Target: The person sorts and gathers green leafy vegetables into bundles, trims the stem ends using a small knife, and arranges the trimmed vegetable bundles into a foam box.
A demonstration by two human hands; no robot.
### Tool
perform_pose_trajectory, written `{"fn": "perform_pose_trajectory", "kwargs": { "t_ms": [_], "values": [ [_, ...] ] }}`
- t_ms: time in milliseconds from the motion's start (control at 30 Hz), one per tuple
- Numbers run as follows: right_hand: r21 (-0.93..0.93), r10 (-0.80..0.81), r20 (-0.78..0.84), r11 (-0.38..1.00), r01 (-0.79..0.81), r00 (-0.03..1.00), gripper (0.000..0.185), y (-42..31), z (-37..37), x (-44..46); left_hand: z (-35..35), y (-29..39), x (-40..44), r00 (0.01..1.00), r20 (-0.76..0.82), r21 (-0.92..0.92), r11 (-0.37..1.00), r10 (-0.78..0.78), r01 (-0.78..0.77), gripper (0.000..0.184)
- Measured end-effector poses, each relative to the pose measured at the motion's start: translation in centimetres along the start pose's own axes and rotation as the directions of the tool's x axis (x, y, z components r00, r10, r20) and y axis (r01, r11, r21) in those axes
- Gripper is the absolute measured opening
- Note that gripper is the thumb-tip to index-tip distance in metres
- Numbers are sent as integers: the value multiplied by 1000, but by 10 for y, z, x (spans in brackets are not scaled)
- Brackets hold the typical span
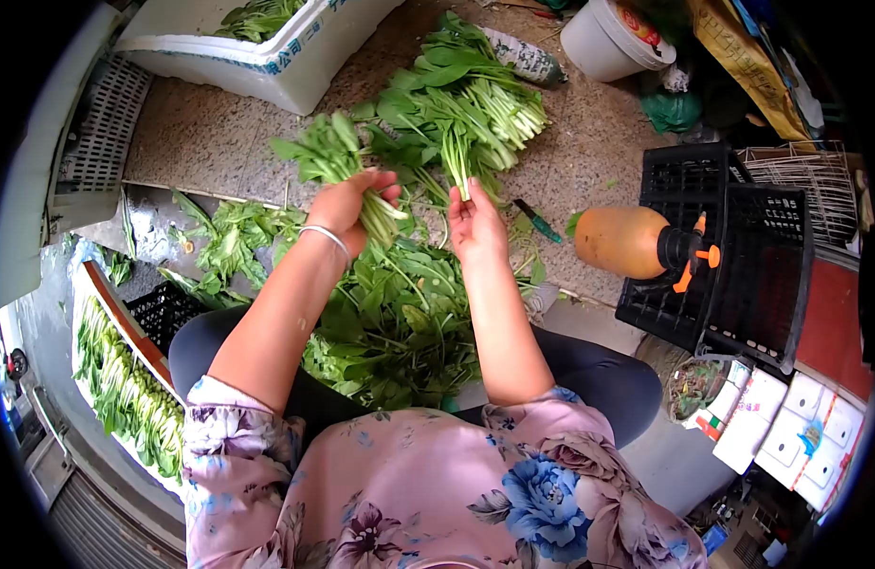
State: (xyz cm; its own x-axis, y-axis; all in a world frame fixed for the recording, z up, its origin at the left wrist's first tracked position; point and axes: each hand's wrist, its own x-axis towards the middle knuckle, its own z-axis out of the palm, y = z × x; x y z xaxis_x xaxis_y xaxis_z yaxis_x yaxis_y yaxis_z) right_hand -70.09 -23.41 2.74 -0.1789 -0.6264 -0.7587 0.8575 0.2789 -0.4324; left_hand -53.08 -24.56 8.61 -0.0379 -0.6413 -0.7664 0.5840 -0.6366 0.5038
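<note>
My left hand (347, 211), with a bracelet at the wrist, is closed around a bunch of leafy greens (326, 152); its pale stems stick out below the fist. To its right, my right hand (477, 226) pinches the stem ends of a few greens (455, 156), leaves pointing away from me. Just beyond lies a pile of greens (499, 112) on the stone ledge, stems toward the right. Between my legs, under my forearms, is a large heap of loose leaves (400, 318). A small knife with a teal handle (544, 228) rests on the ledge right of my right hand.
A white foam box (295, 66) holding greens stands at the back left. At right are an orange spray bottle (622, 242), black crates (712, 256) and a white bucket (613, 43). Bundled greens (125, 384) fill another box at left. Scattered leaves (234, 237) lie beyond my left knee.
</note>
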Motion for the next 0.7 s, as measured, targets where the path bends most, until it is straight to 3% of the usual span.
{"fn": "perform_pose_trajectory", "kwargs": {
  "t_ms": [100,200,233,300,367,467,500,600,633,700],
  "values": [
    [-132,-89,42,987,93,995,16,10,0,-42,2,-14,-3,992,91,97,992,-93,84,30],
    [-330,-167,196,917,225,966,14,21,-4,-62,8,-17,-9,966,116,194,959,-230,205,31],
    [-330,-163,192,918,220,968,14,25,-6,-64,7,-20,-11,966,112,195,959,-232,208,31],
    [-493,-235,354,776,395,905,12,32,-9,-68,4,-24,-6,972,142,237,960,-190,153,25],
    [-503,-203,410,763,406,889,16,30,-12,-73,-5,-29,9,979,115,221,965,-167,139,20],
    [-705,-293,509,397,587,809,25,21,-16,-79,-8,-28,14,978,115,129,979,-172,157,16],
    [-706,-294,506,400,585,811,25,23,-21,-78,-8,-28,13,978,113,132,978,-175,159,16],
    [-681,-403,617,156,715,675,18,27,-29,-79,-8,-28,12,982,119,98,986,-145,134,15],
    [-684,-403,614,158,712,679,18,26,-31,-79,-8,-29,13,982,116,100,985,-150,138,15],
    [-668,-348,731,-190,720,587,20,22,-34,-79,-6,-29,12,983,91,167,976,-158,141,16]
  ]
}}
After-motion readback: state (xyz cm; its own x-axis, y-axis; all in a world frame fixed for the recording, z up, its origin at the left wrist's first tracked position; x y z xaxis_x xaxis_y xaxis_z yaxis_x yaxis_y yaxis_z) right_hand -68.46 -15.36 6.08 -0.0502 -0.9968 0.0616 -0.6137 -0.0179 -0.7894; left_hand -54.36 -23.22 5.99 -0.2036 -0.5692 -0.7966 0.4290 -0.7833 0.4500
